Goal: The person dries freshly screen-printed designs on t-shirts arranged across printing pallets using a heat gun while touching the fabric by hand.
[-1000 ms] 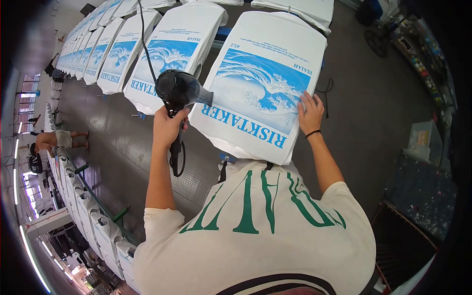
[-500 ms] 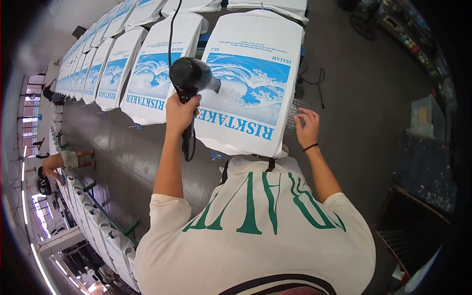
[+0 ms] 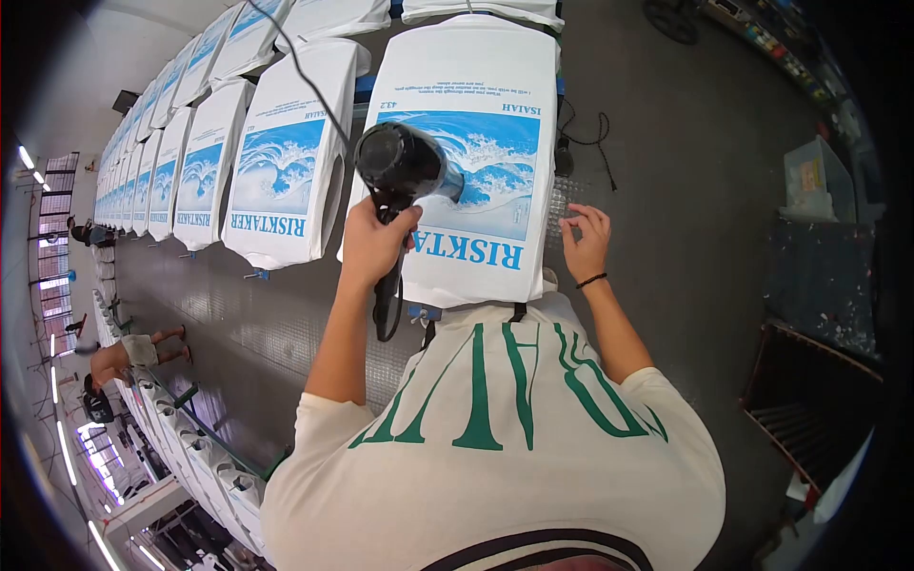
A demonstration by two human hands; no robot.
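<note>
My left hand [image 3: 377, 240] is wrapped around the handle of a black hair dryer [image 3: 400, 160]. Its nozzle points right, over the blue wave print of a white T-shirt [image 3: 462, 71] stretched flat on a board in front of me. The dryer and my hand cover part of the print and of the lettering "RISKTAKER". Off the shirt's right edge, my right hand [image 3: 586, 242] hovers with fingers loosely bent and apart, holding nothing. A dark cord [image 3: 303, 71] runs up and left from the dryer.
Rows of similar printed white shirts [image 3: 278, 143] on boards stretch away to the left. Another person [image 3: 119, 364] bends over a further row at far left. On the right are a clear plastic bin [image 3: 819, 181], a dark rack [image 3: 809, 409] and a floor cable [image 3: 602, 143].
My left hand has carried the dryer rightward and slightly down relative to the print. The view has shifted a little. My right hand stays beside the shirt.
</note>
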